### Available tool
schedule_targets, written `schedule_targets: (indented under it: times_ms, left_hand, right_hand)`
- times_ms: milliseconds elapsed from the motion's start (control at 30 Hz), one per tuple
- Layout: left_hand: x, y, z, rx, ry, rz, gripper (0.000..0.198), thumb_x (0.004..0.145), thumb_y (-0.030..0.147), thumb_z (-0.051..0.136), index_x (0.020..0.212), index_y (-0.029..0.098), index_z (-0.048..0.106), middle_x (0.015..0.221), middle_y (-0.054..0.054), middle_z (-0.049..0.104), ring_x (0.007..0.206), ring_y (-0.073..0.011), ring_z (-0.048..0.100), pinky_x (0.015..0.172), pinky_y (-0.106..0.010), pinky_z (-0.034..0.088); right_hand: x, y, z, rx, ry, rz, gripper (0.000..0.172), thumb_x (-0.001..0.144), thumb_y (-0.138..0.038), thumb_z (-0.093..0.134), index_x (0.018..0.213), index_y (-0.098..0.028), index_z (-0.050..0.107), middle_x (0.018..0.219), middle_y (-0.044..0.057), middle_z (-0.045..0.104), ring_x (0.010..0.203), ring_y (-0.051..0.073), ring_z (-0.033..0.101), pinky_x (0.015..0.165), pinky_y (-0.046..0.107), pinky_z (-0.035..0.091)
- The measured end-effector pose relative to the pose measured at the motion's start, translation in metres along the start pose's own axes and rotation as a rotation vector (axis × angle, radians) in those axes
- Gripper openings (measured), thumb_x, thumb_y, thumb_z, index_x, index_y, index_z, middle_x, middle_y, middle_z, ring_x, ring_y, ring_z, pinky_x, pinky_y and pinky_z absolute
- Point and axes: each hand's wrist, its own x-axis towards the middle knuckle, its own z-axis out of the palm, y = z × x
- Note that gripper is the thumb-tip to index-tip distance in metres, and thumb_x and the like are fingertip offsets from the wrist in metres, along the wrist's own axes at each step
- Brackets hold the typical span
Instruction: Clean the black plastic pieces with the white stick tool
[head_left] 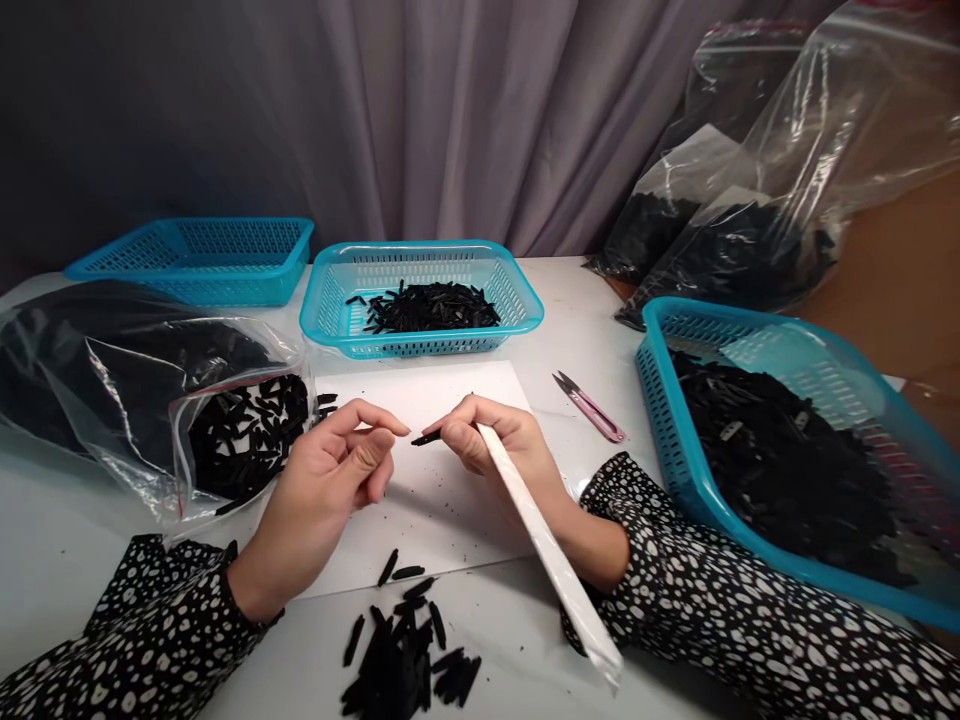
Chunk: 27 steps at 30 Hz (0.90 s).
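My right hand (495, 445) is closed, pinching a small black strip (426, 438) between thumb and index finger. A long white-wrapped stick (547, 545) also rests in that hand, slanting down toward the front edge of the view. Close by on the left, my left hand (341, 465) has its index finger stretched toward the strip's tip, with a small gap between them. Its other fingers are loosely curled, and I see nothing held in it. Below both hands lies a white sheet (435, 520) dotted with dark crumbs. A loose pile of black strips (397, 650) sits at the front.
A clear bag of black pieces (247, 430) lies open at left. Behind are a blue basket (217, 262) and another blue basket (517, 325) holding black pieces. Pink thread snips (592, 410) lie right of the sheet, beside a large blue basket (660, 430). Filled bags (750, 240) stand behind.
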Motion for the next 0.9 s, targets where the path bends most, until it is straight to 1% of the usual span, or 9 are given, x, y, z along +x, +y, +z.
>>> schedule_targets:
  times_ms: [67, 133, 233, 333, 467, 600, 767, 900]
  left_hand:
    - [0.0015, 0.0013, -0.0001, 0.001, 0.038, -0.009, 0.032, 0.087, 0.052, 0.070, 0.091, 0.021, 0.065, 0.047, 0.009, 0.041, 0.049, -0.0089, 0.030, 0.048, -0.022, 0.022]
    - [0.0021, 0.0021, 0.0003, -0.005, 0.049, -0.019, 0.031, 0.089, 0.051, 0.068, 0.093, 0.020, 0.066, 0.047, 0.009, 0.040, 0.049, -0.0092, 0.029, 0.048, -0.023, 0.021]
    - [0.0016, 0.0028, 0.0019, -0.029, 0.033, -0.019, 0.026, 0.090, 0.044, 0.067, 0.098, 0.020, 0.066, 0.054, 0.006, 0.049, 0.051, -0.0097, 0.032, 0.049, -0.024, 0.022]
    - [0.0008, 0.0037, 0.0035, -0.060, -0.008, -0.028, 0.023, 0.092, 0.038, 0.065, 0.105, 0.019, 0.066, 0.064, 0.003, 0.057, 0.052, -0.0090, 0.034, 0.051, -0.026, 0.024]
    - [0.0002, 0.0044, 0.0037, -0.093, -0.064, -0.042, 0.022, 0.094, 0.033, 0.061, 0.111, 0.020, 0.066, 0.072, 0.002, 0.060, 0.051, -0.0074, 0.033, 0.052, -0.027, 0.023]
    - [-0.0011, 0.0035, 0.0023, -0.095, -0.083, -0.029, 0.022, 0.095, 0.028, 0.059, 0.114, 0.020, 0.065, 0.072, 0.002, 0.060, 0.049, -0.0066, 0.032, 0.052, -0.028, 0.021]
    - [-0.0023, 0.0033, 0.0019, -0.069, -0.091, -0.002, 0.021, 0.097, 0.030, 0.057, 0.115, 0.021, 0.063, 0.072, 0.002, 0.062, 0.047, -0.0063, 0.030, 0.051, -0.029, 0.019]
    - [-0.0023, 0.0031, 0.0019, -0.056, -0.083, 0.025, 0.020, 0.097, 0.032, 0.058, 0.113, 0.022, 0.063, 0.073, 0.002, 0.062, 0.046, -0.0060, 0.030, 0.050, -0.029, 0.019]
  right_hand:
    - [0.0000, 0.0033, -0.0002, 0.036, -0.006, 0.031, 0.039, 0.083, -0.057, 0.074, 0.072, -0.020, 0.067, 0.061, -0.002, 0.051, 0.058, 0.013, 0.040, 0.055, 0.028, 0.034]
    - [-0.0002, 0.0058, -0.0003, 0.059, -0.012, 0.055, 0.039, 0.083, -0.057, 0.073, 0.073, -0.020, 0.067, 0.058, -0.004, 0.044, 0.055, 0.012, 0.033, 0.052, 0.027, 0.028]
    - [-0.0005, 0.0071, -0.0003, 0.079, -0.010, 0.083, 0.040, 0.084, -0.057, 0.073, 0.074, -0.019, 0.066, 0.056, -0.007, 0.036, 0.053, 0.010, 0.025, 0.051, 0.027, 0.021]
    - [-0.0011, 0.0063, 0.0002, 0.122, -0.014, 0.092, 0.039, 0.085, -0.053, 0.073, 0.072, -0.019, 0.061, 0.055, -0.008, 0.033, 0.053, 0.010, 0.021, 0.051, 0.027, 0.018]
    - [-0.0018, 0.0025, 0.0025, 0.158, -0.027, 0.115, 0.040, 0.085, -0.050, 0.074, 0.068, -0.019, 0.054, 0.055, -0.009, 0.032, 0.052, 0.009, 0.020, 0.051, 0.028, 0.016]
    - [-0.0015, 0.0002, 0.0042, 0.151, -0.008, 0.137, 0.043, 0.083, -0.052, 0.075, 0.067, -0.020, 0.052, 0.055, -0.009, 0.033, 0.052, 0.009, 0.021, 0.051, 0.028, 0.015]
    - [-0.0012, 0.0046, 0.0018, 0.112, -0.037, 0.117, 0.037, 0.087, -0.050, 0.072, 0.072, -0.019, 0.058, 0.054, -0.009, 0.030, 0.051, 0.009, 0.020, 0.050, 0.027, 0.017]
    - [-0.0015, 0.0066, 0.0008, 0.079, -0.020, 0.108, 0.033, 0.086, -0.050, 0.073, 0.077, -0.019, 0.066, 0.054, -0.009, 0.032, 0.051, 0.010, 0.021, 0.050, 0.027, 0.017]
